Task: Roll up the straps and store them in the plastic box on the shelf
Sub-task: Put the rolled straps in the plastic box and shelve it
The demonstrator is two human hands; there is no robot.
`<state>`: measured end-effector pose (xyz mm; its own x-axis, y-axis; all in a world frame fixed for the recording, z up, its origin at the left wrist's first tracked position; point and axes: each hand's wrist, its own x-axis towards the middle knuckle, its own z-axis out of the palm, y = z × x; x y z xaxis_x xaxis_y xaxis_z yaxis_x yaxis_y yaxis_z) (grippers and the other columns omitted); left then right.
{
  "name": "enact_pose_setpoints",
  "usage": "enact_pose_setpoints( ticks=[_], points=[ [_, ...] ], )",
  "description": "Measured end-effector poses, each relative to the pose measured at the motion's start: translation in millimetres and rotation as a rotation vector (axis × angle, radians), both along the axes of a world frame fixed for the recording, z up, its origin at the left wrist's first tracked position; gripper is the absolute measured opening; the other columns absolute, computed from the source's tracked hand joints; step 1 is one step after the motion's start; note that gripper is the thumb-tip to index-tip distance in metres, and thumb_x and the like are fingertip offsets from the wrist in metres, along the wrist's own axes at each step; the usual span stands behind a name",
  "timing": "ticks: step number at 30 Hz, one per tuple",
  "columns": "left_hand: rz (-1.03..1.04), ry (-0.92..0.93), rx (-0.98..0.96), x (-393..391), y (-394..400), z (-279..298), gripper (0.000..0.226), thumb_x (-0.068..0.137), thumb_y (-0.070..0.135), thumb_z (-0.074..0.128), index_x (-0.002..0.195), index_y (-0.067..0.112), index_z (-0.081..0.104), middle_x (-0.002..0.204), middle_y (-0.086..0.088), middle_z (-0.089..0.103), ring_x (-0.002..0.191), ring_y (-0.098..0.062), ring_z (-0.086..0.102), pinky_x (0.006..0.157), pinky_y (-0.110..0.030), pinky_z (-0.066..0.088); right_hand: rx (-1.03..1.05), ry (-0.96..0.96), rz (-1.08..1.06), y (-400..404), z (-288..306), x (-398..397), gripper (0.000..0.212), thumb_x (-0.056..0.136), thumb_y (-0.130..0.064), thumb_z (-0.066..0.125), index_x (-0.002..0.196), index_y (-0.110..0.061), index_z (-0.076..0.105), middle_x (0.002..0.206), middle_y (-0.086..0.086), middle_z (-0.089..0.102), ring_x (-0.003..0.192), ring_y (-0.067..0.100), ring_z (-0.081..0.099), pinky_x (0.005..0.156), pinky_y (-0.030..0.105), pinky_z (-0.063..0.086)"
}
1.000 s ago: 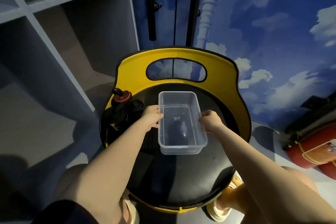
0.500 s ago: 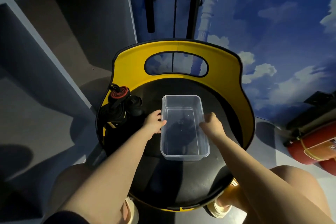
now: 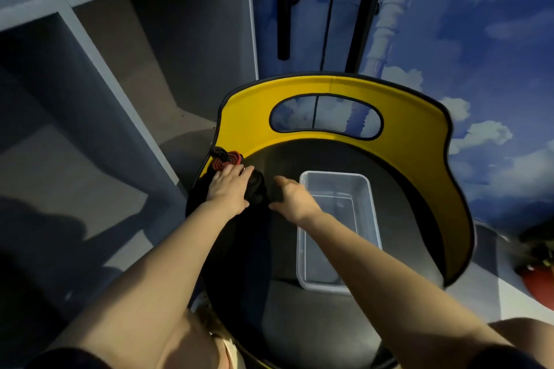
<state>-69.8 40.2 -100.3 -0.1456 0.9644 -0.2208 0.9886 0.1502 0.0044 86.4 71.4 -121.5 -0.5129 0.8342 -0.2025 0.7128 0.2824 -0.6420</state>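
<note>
Straps — a dark heap — are pressed by the left hand; the right hand is held slack beside the plastic box.

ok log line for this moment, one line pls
left hand on black straps | right hand open, reaching toward them | plastic box empty on chair seat

Chair stands right of shelf unit, backrest at far side, wall behind. Plastic box rests on seat, right of centre. Bundle of straps lies at seat's far left edge, just beside shelf unit. Left hand rests on bundle. Right hand sits between bundle and box, just left of box rim.
</note>
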Motion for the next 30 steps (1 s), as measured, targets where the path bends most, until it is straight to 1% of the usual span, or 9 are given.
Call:
enact_pose_setpoints(
  ticks=[2, 6, 10, 12, 15, 18, 24, 27, 30],
  points=[
    [0.002, 0.058, -0.044, -3.0, 6.9, -4.1, 0.085, 0.085, 0.030, 0.066, 0.150, 0.019, 0.012, 0.153, -0.002, 0.024, 0.141, -0.023, 0.018, 0.113, -0.036, 0.018, -0.024, -0.018, 0.020, 7.1, -9.8, -17.8, 0.065, 0.079, -0.015, 0.071, 0.135, -0.007, 0.039, 0.131, 0.020, 0.051, 0.124, 0.035, 0.046, 0.102, 0.039, 0.040],
    [0.005, 0.062, 0.023, -1.3, 15.6, -14.8, 0.073, 0.088, 0.026, 0.061, 0.147, 0.017, 0.019, 0.147, -0.002, 0.032, 0.137, -0.023, 0.027, 0.112, -0.034, 0.021, -0.068, -0.040, -0.004, 14.7, -25.6, -40.6, 0.074, 0.078, -0.016, 0.072, 0.139, -0.008, 0.031, 0.130, 0.019, 0.050, 0.122, 0.035, 0.048, 0.097, 0.040, 0.041],
    [0.044, -0.080, 0.028, 2.5, 15.6, -15.6, 0.069, 0.088, 0.019, 0.062, 0.146, 0.020, 0.024, 0.145, -0.001, 0.033, 0.128, -0.028, 0.041, 0.103, -0.037, 0.035, -0.043, 0.044, -0.107, 14.4, -35.0, -47.2, 0.063, 0.080, -0.022, 0.070, 0.131, -0.005, 0.037, 0.126, 0.018, 0.053, 0.116, 0.035, 0.051, 0.089, 0.038, 0.043],
    [0.048, -0.158, 0.030, 4.4, 15.2, -11.1, 0.068, 0.089, 0.016, 0.061, 0.146, 0.020, 0.025, 0.146, 0.001, 0.030, 0.127, -0.028, 0.043, 0.101, -0.038, 0.038, -0.023, 0.080, -0.140, 14.8, -33.1, -42.8, 0.059, 0.080, -0.024, 0.071, 0.127, -0.004, 0.042, 0.121, 0.018, 0.056, 0.112, 0.035, 0.054, 0.087, 0.037, 0.043],
    [0.062, -0.366, 0.089, 8.0, 18.2, 1.9, 0.068, 0.087, 0.012, 0.063, 0.146, 0.021, 0.029, 0.147, 0.003, 0.029, 0.133, -0.023, 0.035, 0.109, -0.035, 0.033, 0.022, 0.163, -0.171, 19.2, -21.3, -29.2, 0.058, 0.077, -0.024, 0.074, 0.124, -0.003, 0.047, 0.117, 0.019, 0.060, 0.109, 0.036, 0.056, 0.086, 0.038, 0.045],
    [0.042, -0.534, 0.184, 19.6, 22.6, 20.9, 0.068, 0.084, 0.009, 0.066, 0.144, 0.018, 0.034, 0.146, 0.001, 0.032, 0.134, -0.020, 0.033, 0.112, -0.032, 0.028, 0.121, 0.234, -0.200, 23.6, -0.7, -10.4, 0.057, 0.075, -0.022, 0.076, 0.123, -0.003, 0.049, 0.114, 0.020, 0.062, 0.107, 0.036, 0.057, 0.085, 0.038, 0.046],
    [-0.014, -0.625, 0.328, 65.0, 31.2, 49.4, 0.069, 0.081, 0.010, 0.070, 0.142, 0.019, 0.038, 0.141, 0.001, 0.037, 0.131, -0.019, 0.036, 0.111, -0.035, 0.032, 0.232, 0.250, -0.251, 29.0, 36.8, 42.2, 0.063, 0.072, -0.026, 0.078, 0.127, -0.012, 0.050, 0.116, 0.012, 0.063, 0.106, 0.030, 0.059, 0.088, 0.041, 0.049],
    [-0.057, -0.645, 0.292, 93.6, 34.9, 50.0, 0.071, 0.080, 0.011, 0.071, 0.142, 0.020, 0.038, 0.142, 0.002, 0.037, 0.131, -0.017, 0.036, 0.112, -0.030, 0.029, 0.203, 0.221, -0.303, 23.7, 41.2, 73.8, 0.062, 0.070, -0.025, 0.080, 0.125, -0.013, 0.052, 0.114, 0.009, 0.064, 0.105, 0.024, 0.060, 0.084, 0.029, 0.047],
    [-0.073, -0.692, 0.217, 117.5, 36.1, 38.4, 0.072, 0.079, 0.010, 0.072, 0.142, 0.020, 0.039, 0.142, 0.002, 0.037, 0.131, -0.017, 0.036, 0.112, -0.031, 0.030, 0.181, 0.178, -0.323, 16.6, 34.5, 101.4, 0.060, 0.070, -0.026, 0.080, 0.121, -0.012, 0.054, 0.111, 0.010, 0.065, 0.102, 0.025, 0.060, 0.083, 0.032, 0.048]
  ],
)
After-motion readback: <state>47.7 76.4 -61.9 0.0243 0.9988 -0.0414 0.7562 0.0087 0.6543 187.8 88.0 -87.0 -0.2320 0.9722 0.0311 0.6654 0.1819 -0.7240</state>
